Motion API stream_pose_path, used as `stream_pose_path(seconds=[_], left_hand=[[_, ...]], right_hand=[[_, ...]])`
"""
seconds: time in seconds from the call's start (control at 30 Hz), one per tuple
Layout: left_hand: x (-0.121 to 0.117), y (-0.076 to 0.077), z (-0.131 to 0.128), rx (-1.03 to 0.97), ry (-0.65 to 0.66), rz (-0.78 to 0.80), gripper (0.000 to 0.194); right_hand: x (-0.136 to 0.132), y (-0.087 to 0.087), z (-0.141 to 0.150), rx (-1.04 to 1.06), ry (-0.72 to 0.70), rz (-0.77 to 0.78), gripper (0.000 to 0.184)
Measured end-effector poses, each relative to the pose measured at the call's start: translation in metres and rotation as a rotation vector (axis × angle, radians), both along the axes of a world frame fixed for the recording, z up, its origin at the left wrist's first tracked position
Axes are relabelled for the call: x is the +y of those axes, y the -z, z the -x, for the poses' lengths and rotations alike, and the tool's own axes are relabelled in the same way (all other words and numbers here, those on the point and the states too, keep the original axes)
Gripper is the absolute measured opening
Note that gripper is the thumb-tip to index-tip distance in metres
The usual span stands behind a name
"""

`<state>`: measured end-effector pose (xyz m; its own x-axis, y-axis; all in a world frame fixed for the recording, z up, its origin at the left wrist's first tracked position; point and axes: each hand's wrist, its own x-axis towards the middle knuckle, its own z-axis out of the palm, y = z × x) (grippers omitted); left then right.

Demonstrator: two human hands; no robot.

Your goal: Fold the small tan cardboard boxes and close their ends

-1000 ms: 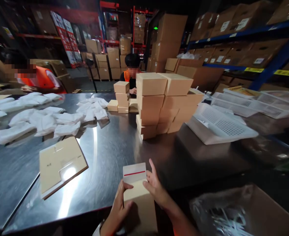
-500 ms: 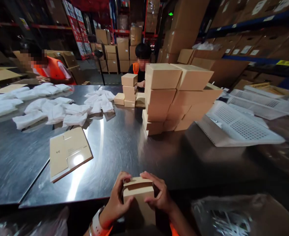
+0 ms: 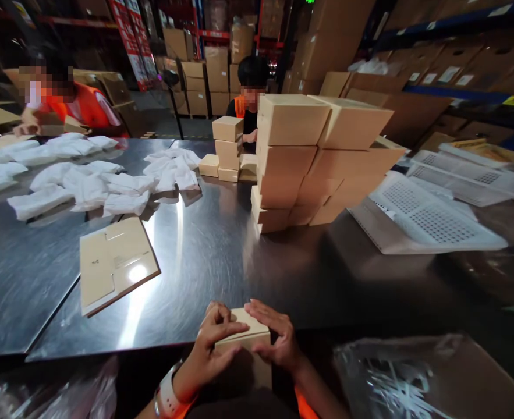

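Observation:
A small brown cardboard box point(image 3: 250, 369) stands at the table's near edge, right in front of my body. My left hand point(image 3: 215, 337) grips its left side, with fingers lying across the top flap and the thumb on the near face. On the other side my right hand point(image 3: 278, 334) holds the box, its fingers over the top right edge and its thumb against the front. The lid lies down flat between both hands. A stack of flat, unfolded cardboard point(image 3: 119, 262) rests on the table to the left.
Brown boxes point(image 3: 291, 174) are stacked mid-table, with smaller boxes point(image 3: 227, 148) behind. White wrapped packets point(image 3: 86, 183) lie left, white perforated baskets point(image 3: 435, 218) right. A plastic-lined carton point(image 3: 414, 378) stands low right. Two people in orange vests point(image 3: 84, 105) are across the steel table point(image 3: 204, 262).
The box's top flap, slightly raised before, is now pressed down. My left fingers have moved onto the lid. The view has tipped slightly downward.

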<state>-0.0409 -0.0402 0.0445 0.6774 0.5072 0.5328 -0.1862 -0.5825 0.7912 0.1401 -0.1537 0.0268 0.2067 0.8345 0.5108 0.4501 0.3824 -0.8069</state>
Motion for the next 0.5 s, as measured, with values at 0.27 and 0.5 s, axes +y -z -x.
stream_pose_path(seconds=[0.27, 0.5], left_hand=[[0.011, -0.005, 0.003, 0.120, 0.140, 0.007, 0.030], [0.001, -0.008, -0.002, 0.113, 0.062, 0.132, 0.040]], right_hand=[[0.002, -0.005, 0.004, 0.125, -0.015, -0.004, 0.044], [0.004, -0.020, 0.013, 0.153, 0.037, -0.134, 0.018]])
